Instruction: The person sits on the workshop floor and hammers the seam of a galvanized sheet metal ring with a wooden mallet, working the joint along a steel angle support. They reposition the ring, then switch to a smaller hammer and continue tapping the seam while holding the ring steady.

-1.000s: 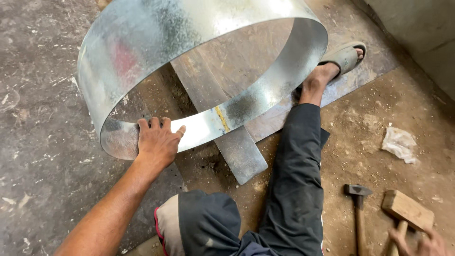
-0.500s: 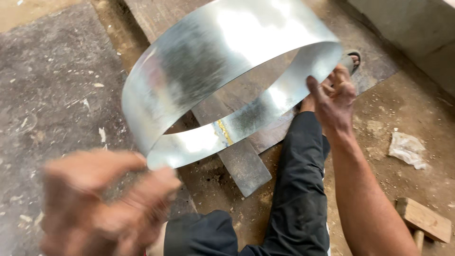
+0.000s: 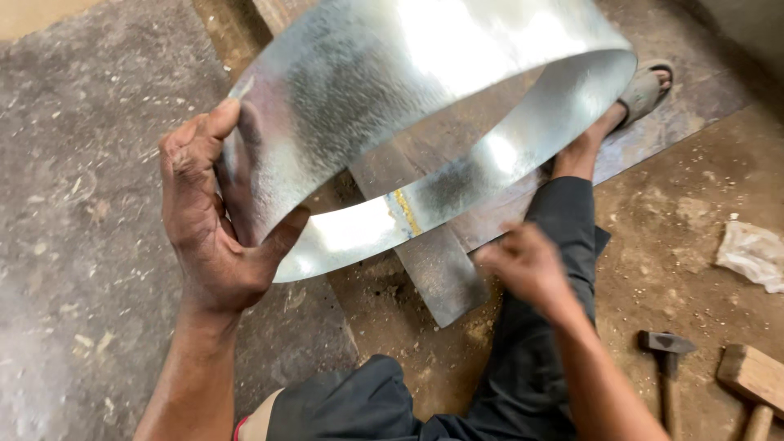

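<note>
A wide ring of shiny galvanized sheet metal (image 3: 384,90) stands tilted over a flat metal bar (image 3: 433,261) on the ground. My left hand (image 3: 216,220) grips the ring's near-left wall, thumb over the upper edge and fingers inside. My right hand (image 3: 527,265) is blurred, just below the ring's near rim and apart from it, holding nothing that I can see. My leg in dark trousers (image 3: 547,327) stretches under the ring, its foot in a grey sandal (image 3: 645,90) at the far right.
A steel hammer (image 3: 667,351) and a wooden mallet (image 3: 751,380) lie on the dirt floor at the lower right. A crumpled white bag (image 3: 751,253) lies to the right. A rough grey slab (image 3: 82,204) covers the left side.
My left hand has taken hold of the ring's left wall. My right hand left the ring's far right side and came back towards me. The ring now sits closer and more tilted.
</note>
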